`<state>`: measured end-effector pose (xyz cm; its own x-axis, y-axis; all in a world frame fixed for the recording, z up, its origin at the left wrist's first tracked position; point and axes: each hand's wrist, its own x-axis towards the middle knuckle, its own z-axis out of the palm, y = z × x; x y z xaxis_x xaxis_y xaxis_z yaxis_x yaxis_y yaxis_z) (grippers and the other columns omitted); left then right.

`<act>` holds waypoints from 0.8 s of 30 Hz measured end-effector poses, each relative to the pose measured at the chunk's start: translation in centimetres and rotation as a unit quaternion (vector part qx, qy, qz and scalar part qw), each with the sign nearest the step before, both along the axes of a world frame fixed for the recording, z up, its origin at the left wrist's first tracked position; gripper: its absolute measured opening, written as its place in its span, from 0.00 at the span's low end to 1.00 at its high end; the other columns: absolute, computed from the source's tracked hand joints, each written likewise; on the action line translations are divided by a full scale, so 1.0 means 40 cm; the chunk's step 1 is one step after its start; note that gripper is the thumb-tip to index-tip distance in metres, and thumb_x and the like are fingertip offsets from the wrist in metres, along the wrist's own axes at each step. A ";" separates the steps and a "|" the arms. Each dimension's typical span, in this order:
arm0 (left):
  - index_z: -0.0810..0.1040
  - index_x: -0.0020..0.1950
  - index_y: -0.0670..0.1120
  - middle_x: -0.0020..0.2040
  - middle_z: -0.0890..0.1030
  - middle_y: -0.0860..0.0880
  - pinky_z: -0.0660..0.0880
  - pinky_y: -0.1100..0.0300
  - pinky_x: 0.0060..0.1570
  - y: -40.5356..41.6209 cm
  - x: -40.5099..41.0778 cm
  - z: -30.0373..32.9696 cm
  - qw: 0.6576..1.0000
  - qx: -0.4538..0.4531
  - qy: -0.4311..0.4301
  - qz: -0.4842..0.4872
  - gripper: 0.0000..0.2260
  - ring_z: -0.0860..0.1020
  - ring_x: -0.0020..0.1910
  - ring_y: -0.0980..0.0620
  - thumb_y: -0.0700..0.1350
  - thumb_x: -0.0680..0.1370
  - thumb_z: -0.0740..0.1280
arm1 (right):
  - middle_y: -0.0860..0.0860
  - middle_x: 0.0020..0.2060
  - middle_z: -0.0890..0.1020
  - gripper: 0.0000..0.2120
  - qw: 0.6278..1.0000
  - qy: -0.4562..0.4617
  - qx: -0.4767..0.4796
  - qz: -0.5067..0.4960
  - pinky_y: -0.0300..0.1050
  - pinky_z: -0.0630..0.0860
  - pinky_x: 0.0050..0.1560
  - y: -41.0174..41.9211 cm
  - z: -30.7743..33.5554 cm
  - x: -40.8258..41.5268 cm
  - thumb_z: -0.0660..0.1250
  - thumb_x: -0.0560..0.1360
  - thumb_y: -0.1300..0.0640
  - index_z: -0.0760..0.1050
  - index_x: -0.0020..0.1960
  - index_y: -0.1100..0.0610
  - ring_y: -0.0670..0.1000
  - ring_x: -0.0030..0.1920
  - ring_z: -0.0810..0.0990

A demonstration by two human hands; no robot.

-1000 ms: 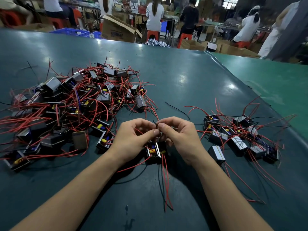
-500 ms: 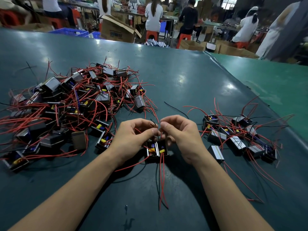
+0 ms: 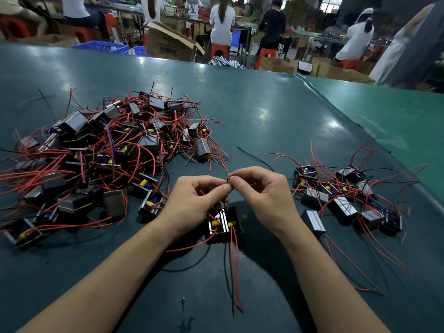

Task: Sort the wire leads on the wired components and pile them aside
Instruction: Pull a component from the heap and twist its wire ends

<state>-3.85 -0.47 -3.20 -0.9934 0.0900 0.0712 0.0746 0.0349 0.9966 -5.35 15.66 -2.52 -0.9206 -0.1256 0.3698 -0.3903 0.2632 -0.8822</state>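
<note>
A: Where are the hands?

B: Left hand [image 3: 197, 200] and right hand [image 3: 264, 195] meet fingertip to fingertip, fingers pinched together on thin wire leads [image 3: 227, 186] rising from a wired component [image 3: 222, 225] on the bench [image 3: 264, 111].

A: What might go wrong?

B: Probably the loose red leads snag the big tangled pile [image 3: 96, 159] at left, dragging parts along. A sorted pile [image 3: 346, 200] lies right.

A: The room?

B: A glossy dark-green bench; beyond it, seated workers, a cardboard box [image 3: 168, 44].

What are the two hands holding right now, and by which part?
Both the left hand and right hand pinch thin wire leads above the wired component, near the lead tips.
</note>
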 end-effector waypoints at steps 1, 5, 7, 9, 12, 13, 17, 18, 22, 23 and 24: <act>0.85 0.45 0.44 0.35 0.83 0.45 0.75 0.60 0.37 0.000 -0.001 0.000 1.000 -0.001 0.001 0.007 0.03 0.78 0.34 0.53 0.42 0.75 0.72 | 0.53 0.41 0.85 0.06 1.000 -0.003 -0.013 0.000 0.49 0.81 0.47 0.000 0.002 0.001 0.72 0.73 0.66 0.82 0.46 0.56 0.52 0.43 0.83; 0.85 0.44 0.43 0.33 0.81 0.46 0.74 0.60 0.35 -0.001 -0.004 0.003 1.000 -0.008 0.004 0.019 0.03 0.77 0.33 0.52 0.42 0.75 0.73 | 0.52 0.35 0.84 0.06 1.000 -0.010 -0.026 0.004 0.41 0.79 0.36 0.009 0.009 0.002 0.72 0.73 0.65 0.80 0.44 0.55 0.52 0.36 0.83; 0.85 0.44 0.43 0.33 0.81 0.46 0.74 0.60 0.35 -0.001 -0.004 0.004 1.000 -0.007 0.005 0.023 0.04 0.76 0.32 0.51 0.43 0.74 0.73 | 0.52 0.35 0.84 0.05 0.998 -0.041 -0.040 0.015 0.40 0.79 0.34 0.017 0.011 -0.001 0.71 0.74 0.66 0.80 0.44 0.56 0.52 0.35 0.83; 0.85 0.44 0.43 0.33 0.82 0.47 0.75 0.60 0.35 0.001 -0.004 0.002 0.999 -0.011 0.010 0.030 0.03 0.77 0.32 0.52 0.43 0.74 0.73 | 0.53 0.34 0.84 0.04 0.995 -0.075 -0.055 0.029 0.40 0.78 0.33 0.026 0.013 -0.005 0.71 0.74 0.66 0.80 0.44 0.58 0.52 0.34 0.83; 0.86 0.44 0.44 0.33 0.82 0.47 0.75 0.61 0.34 0.000 -0.002 0.001 0.999 -0.012 0.018 0.031 0.03 0.77 0.32 0.53 0.43 0.74 0.73 | 0.54 0.33 0.83 0.02 0.992 -0.102 -0.050 0.047 0.41 0.77 0.31 0.035 0.016 -0.007 0.71 0.74 0.63 0.79 0.43 0.59 0.51 0.33 0.82; 0.86 0.44 0.44 0.33 0.82 0.47 0.75 0.62 0.34 0.000 -0.003 0.001 0.999 -0.011 0.021 0.030 0.03 0.77 0.32 0.53 0.43 0.73 0.73 | 0.54 0.33 0.83 0.02 0.991 -0.113 -0.052 0.053 0.41 0.77 0.30 0.037 0.016 -0.008 0.71 0.74 0.62 0.79 0.43 0.60 0.51 0.32 0.82; 0.85 0.43 0.45 0.32 0.82 0.48 0.75 0.63 0.33 -0.002 -0.003 -0.001 0.999 -0.013 0.029 0.024 0.02 0.78 0.32 0.54 0.43 0.74 0.73 | 0.53 0.30 0.82 0.06 0.984 -0.165 -0.041 0.052 0.41 0.76 0.26 0.039 0.019 -0.006 0.72 0.73 0.59 0.77 0.43 0.62 0.50 0.29 0.80; 0.85 0.43 0.45 0.33 0.82 0.48 0.75 0.63 0.34 -0.002 -0.003 -0.002 0.999 -0.016 0.030 0.023 0.02 0.78 0.32 0.55 0.43 0.74 0.73 | 0.53 0.30 0.82 0.07 0.983 -0.173 -0.032 0.043 0.41 0.76 0.26 0.038 0.020 -0.005 0.72 0.74 0.59 0.77 0.42 0.62 0.49 0.29 0.80; 0.85 0.44 0.44 0.34 0.83 0.47 0.74 0.63 0.36 -0.002 -0.006 -0.006 0.998 -0.036 0.034 0.025 0.02 0.77 0.33 0.55 0.42 0.73 0.74 | 0.51 0.28 0.79 0.10 0.974 -0.211 -0.037 0.069 0.39 0.72 0.23 0.039 0.027 -0.002 0.67 0.78 0.57 0.75 0.40 0.60 0.47 0.26 0.76; 0.85 0.44 0.44 0.35 0.83 0.47 0.74 0.64 0.36 -0.001 -0.005 -0.005 0.998 -0.036 0.036 0.022 0.02 0.77 0.33 0.56 0.42 0.73 0.74 | 0.51 0.28 0.78 0.12 0.964 -0.240 -0.066 0.097 0.37 0.70 0.22 0.039 0.029 0.000 0.66 0.79 0.57 0.74 0.38 0.59 0.47 0.26 0.74; 0.85 0.44 0.43 0.35 0.83 0.47 0.73 0.65 0.36 0.000 -0.004 -0.003 0.999 -0.034 0.038 0.017 0.02 0.76 0.33 0.56 0.42 0.73 0.74 | 0.51 0.28 0.76 0.13 0.948 -0.276 -0.101 0.123 0.36 0.67 0.21 0.038 0.030 0.002 0.65 0.79 0.56 0.73 0.36 0.57 0.46 0.25 0.73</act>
